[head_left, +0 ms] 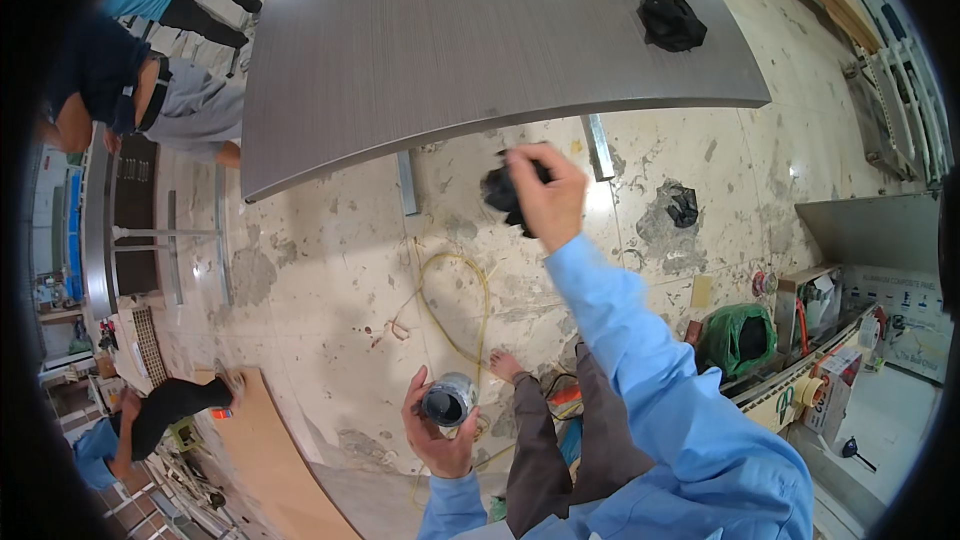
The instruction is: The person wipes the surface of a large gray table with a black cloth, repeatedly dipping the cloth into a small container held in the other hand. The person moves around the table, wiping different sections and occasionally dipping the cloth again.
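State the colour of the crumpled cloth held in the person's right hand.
Black; the cloth in the right hand shows best in the head view.

Black rag (505,190) showing in the right hand (545,195), silvery can (448,400) gleaming in the left hand (440,430), light-blue sleeves (640,340), grey streaked tabletop (450,40) filling upper centre, yellow cord (455,290) looping over mottled beige floor (330,270).

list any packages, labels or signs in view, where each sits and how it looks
Cardboard box: lower right on the bench, upright, white and brown with red print.
Open carton: right, behind the green bag, brown, flaps up, white inside.
Printed white panel: far right, flat, pale with blue lettering.
Metal can: in the left hand, silver, no label visible.
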Available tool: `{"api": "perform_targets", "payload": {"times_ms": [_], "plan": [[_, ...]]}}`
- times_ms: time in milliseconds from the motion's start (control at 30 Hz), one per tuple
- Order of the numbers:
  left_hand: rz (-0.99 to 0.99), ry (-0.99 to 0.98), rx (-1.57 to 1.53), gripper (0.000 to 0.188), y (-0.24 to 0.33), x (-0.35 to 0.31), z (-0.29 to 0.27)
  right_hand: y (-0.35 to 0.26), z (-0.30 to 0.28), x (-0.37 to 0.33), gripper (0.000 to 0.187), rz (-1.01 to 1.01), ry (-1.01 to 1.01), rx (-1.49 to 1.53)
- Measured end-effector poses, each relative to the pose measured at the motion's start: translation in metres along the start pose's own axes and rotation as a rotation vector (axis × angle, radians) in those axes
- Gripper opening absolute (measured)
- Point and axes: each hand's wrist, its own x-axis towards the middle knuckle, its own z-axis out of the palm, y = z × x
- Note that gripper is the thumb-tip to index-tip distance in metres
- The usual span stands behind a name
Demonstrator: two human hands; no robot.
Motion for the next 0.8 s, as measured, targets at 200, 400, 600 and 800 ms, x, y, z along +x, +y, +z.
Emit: {"api": "perform_targets", "payload": {"times_ms": [200,400,600,800], "plan": [[-0.012,-0.022,0.037,0.086,-0.009,0.003,-0.012,0.026,-0.051,0.024,0.011,-0.073,0.234,-0.023],[0.008,-0.032,0.019,0.084,-0.008,0.008,-0.016,0.002,0.040,-0.019,0.010,-0.068,-0.122,0.028],[0.020,0.004,0.043,0.084,-0.011,0.008,-0.040,-0.012,0.031,-0.017,0.008,0.120,0.152,0.056],[0.004,0.011,0.066,0.085,-0.019,0.007,-0.060,-0.006,0.087,-0.034,0.014,-0.004,-0.102,0.015]]}}
